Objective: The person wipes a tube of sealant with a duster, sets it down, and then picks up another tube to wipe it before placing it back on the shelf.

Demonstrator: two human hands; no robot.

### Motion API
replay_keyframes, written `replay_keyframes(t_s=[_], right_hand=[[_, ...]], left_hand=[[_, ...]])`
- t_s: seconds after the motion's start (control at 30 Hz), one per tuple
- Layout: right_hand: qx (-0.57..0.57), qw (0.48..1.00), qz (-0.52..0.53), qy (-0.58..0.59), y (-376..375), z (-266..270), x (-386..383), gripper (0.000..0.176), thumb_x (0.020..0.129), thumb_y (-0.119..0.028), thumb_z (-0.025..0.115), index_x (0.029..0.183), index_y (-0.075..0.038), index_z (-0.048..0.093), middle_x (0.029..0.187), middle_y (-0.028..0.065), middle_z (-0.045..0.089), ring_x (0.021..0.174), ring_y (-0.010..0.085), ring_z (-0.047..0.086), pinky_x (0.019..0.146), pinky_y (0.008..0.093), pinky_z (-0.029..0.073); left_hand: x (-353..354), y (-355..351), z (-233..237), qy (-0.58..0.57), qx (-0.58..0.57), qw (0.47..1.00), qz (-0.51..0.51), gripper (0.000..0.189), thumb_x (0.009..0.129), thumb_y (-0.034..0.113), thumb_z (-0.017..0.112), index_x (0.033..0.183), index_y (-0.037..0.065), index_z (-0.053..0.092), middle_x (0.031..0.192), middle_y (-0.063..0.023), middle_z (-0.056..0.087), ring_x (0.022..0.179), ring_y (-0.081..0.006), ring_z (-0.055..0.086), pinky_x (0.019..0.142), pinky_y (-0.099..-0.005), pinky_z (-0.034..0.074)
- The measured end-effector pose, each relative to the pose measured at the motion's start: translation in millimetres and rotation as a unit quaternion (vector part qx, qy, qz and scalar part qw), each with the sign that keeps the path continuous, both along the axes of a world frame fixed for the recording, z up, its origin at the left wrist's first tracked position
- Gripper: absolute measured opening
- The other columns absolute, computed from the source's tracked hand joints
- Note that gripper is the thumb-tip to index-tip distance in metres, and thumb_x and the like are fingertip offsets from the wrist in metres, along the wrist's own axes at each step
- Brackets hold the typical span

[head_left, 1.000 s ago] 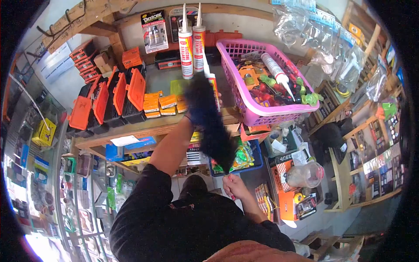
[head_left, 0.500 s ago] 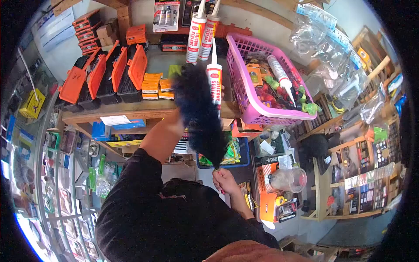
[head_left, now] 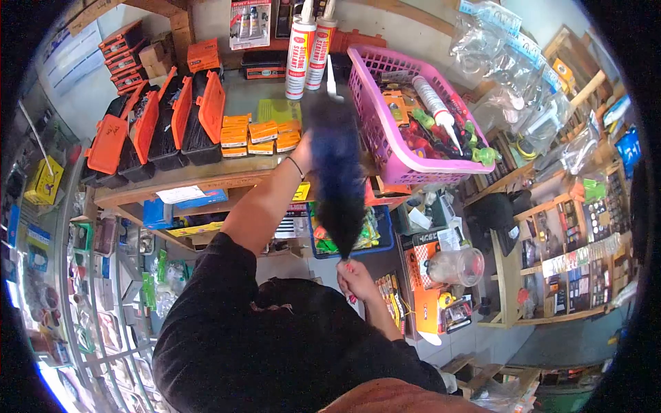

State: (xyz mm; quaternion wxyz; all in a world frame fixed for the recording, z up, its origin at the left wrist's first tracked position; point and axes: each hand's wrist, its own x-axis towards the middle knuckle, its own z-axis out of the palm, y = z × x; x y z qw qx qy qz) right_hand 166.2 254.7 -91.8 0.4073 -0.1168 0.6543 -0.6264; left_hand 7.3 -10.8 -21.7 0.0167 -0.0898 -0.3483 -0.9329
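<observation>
My right hand (head_left: 356,279) is wrapped round the handle of a dark, fluffy feather duster (head_left: 339,165), which points up and away from me. Its feathers are blurred by motion. Behind them is a silicone sealant tube (head_left: 332,84); only the white nozzle shows above the feathers. My left hand (head_left: 305,150) reaches in from the left and grips this tube, though the duster covers most of the fingers. Two more sealant tubes (head_left: 299,58) stand upright just behind. Small orange boxes (head_left: 261,135) are stacked left of my left hand.
A pink basket (head_left: 413,165) with a sealant tube and mixed goods stands at the right on the shelf (head_left: 200,171). Black bins with orange lids (head_left: 180,113) line the left. Below is a blue tray (head_left: 387,249) of green packets. A clear tub (head_left: 471,267) sits lower right.
The duster has swung from leaning left to nearly upright, now covering the sealant tube's body and label. My left hand has shifted slightly right and up. The view has shifted a little.
</observation>
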Motion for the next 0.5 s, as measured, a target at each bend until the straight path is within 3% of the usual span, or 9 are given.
replay_keyframes(t_s=[0.03, 0.13, 0.17, 0.2, 0.27, 0.3, 0.4, 0.47, 0.5], right_hand=[[-0.002, 1.000, 0.011, 0.009, -2, 7, 2, 0.031, 0.089, -0.031, 0.044, 0.067, -0.008, 0.040, 0.045, 0.0007, 0.037, 0.033, 0.0098, 0.035, 0.032, 0.0225, 0.029], [-0.074, 0.992, -0.061, -0.078, -4, -6, 5, 0.032, 0.089, -0.031, 0.044, 0.067, -0.009, 0.040, 0.045, 0.0007, 0.037, 0.033, 0.0098, 0.036, 0.032, 0.0224, 0.029], [-0.082, 0.990, -0.077, -0.085, -8, 0, 7, 0.032, 0.089, -0.031, 0.044, 0.066, -0.009, 0.039, 0.046, 0.0010, 0.037, 0.033, 0.0100, 0.036, 0.032, 0.0227, 0.029], [-0.078, 0.990, -0.077, -0.085, -7, 0, 8, 0.032, 0.089, -0.031, 0.044, 0.066, -0.009, 0.039, 0.046, 0.0010, 0.037, 0.033, 0.0100, 0.036, 0.032, 0.0227, 0.029], [-0.015, 0.999, -0.014, -0.028, -4, 0, 7, 0.034, 0.089, -0.032, 0.044, 0.064, -0.008, 0.040, 0.046, 0.0015, 0.037, 0.033, 0.0107, 0.036, 0.032, 0.0234, 0.029], [-0.012, 0.999, -0.018, -0.026, -3, 3, 7, 0.034, 0.089, -0.032, 0.044, 0.064, -0.008, 0.040, 0.046, 0.0015, 0.037, 0.033, 0.0107, 0.036, 0.032, 0.0234, 0.029], [0.018, 0.998, -0.052, 0.012, -4, 8, 10, 0.034, 0.089, -0.028, 0.045, 0.063, -0.007, 0.039, 0.045, 0.0013, 0.038, 0.033, 0.0105, 0.037, 0.032, 0.0228, 0.030], [-0.043, 0.991, -0.103, -0.072, -6, 4, 13, 0.031, 0.089, -0.026, 0.046, 0.065, -0.007, 0.040, 0.046, 0.0005, 0.040, 0.036, 0.0090, 0.038, 0.033, 0.0218, 0.030], [-0.025, 0.995, -0.075, -0.055, -6, 5, 14, 0.031, 0.087, -0.029, 0.047, 0.065, -0.009, 0.040, 0.046, 0.0009, 0.039, 0.034, 0.0098, 0.037, 0.033, 0.0225, 0.030]], left_hand=[[3, -7, -2, -0.007, 0.040, 0.997, -0.062, 0.050, 0.082, 0.055, 0.040, 0.105, 0.011, 0.051, 0.095, -0.0094, 0.057, 0.086, -0.0235, 0.057, 0.076, -0.0371, 0.047], [19, 13, 40, -0.115, 0.147, 0.982, -0.006, 0.047, 0.082, 0.055, 0.041, 0.100, 0.013, 0.054, 0.088, -0.0077, 0.058, 0.079, -0.0203, 0.058, 0.071, -0.0337, 0.048], [19, 0, 38, -0.052, 0.102, 0.990, -0.081, 0.048, 0.081, 0.055, 0.042, 0.100, 0.013, 0.055, 0.087, -0.0056, 0.060, 0.079, -0.0188, 0.057, 0.071, -0.0344, 0.048], [15, 7, 34, -0.105, 0.072, 0.992, -0.012, 0.049, 0.082, 0.056, 0.040, 0.103, 0.013, 0.054, 0.088, -0.0045, 0.061, 0.081, -0.0198, 0.058, 0.075, -0.0354, 0.047], [23, 7, 39, -0.126, 0.078, 0.989, -0.013, 0.047, 0.083, 0.051, 0.041, 0.106, 0.011, 0.052, 0.092, -0.0050, 0.058, 0.080, -0.0172, 0.056, 0.072, -0.0314, 0.047], [-22, -5, -24, -0.086, 0.144, 0.982, -0.084, 0.049, 0.083, 0.051, 0.042, 0.107, 0.010, 0.052, 0.095, -0.0074, 0.058, 0.084, -0.0192, 0.056, 0.076, -0.0330, 0.047], [-13, -2, -15, -0.081, 0.194, 0.967, -0.141, 0.054, 0.082, 0.053, 0.041, 0.110, 0.008, 0.051, 0.104, -0.0098, 0.057, 0.094, -0.0259, 0.054, 0.086, -0.0414, 0.042], [2, 7, 20, -0.091, 0.140, 0.984, -0.061, 0.054, 0.083, 0.053, 0.040, 0.110, 0.008, 0.051, 0.106, -0.0114, 0.056, 0.096, -0.0268, 0.053, 0.087, -0.0428, 0.041], [5, 7, 22, -0.099, 0.147, 0.983, -0.055, 0.054, 0.083, 0.053, 0.040, 0.111, 0.008, 0.050, 0.105, -0.0122, 0.056, 0.095, -0.0264, 0.054, 0.086, -0.0425, 0.042]])
